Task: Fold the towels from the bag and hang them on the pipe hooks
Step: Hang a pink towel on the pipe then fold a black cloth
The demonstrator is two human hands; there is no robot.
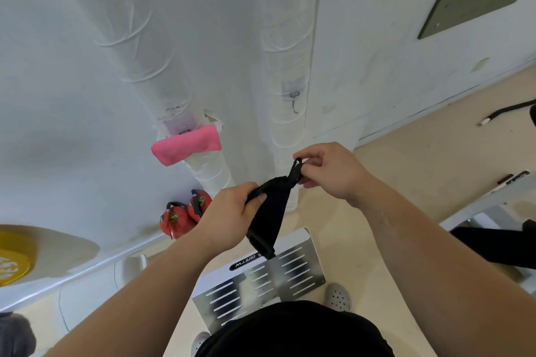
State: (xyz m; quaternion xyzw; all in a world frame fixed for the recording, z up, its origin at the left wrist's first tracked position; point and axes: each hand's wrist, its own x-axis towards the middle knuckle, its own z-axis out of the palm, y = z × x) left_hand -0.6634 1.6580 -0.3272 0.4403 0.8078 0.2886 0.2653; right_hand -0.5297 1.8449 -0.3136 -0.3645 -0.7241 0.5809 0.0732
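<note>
Black towel [271,211] at frame centre, folded, hanging between both hands. Left hand [229,217] grips its upper left edge, thumb pressed on cloth. Right hand [327,171] pinches towel's loop [297,166] just right of centre. Pink towel [185,145] hangs on left pipe [162,66]. Bare hook [294,101] on right pipe [285,38], above right hand.

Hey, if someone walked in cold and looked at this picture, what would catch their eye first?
Probably the black towel in the middle, gripped by the left hand while the right hand pinches its loop. Next, the bright pink towel hanging on the left pipe, a bare hook on the right pipe, and two red kettlebells on the floor by the wall.
</note>
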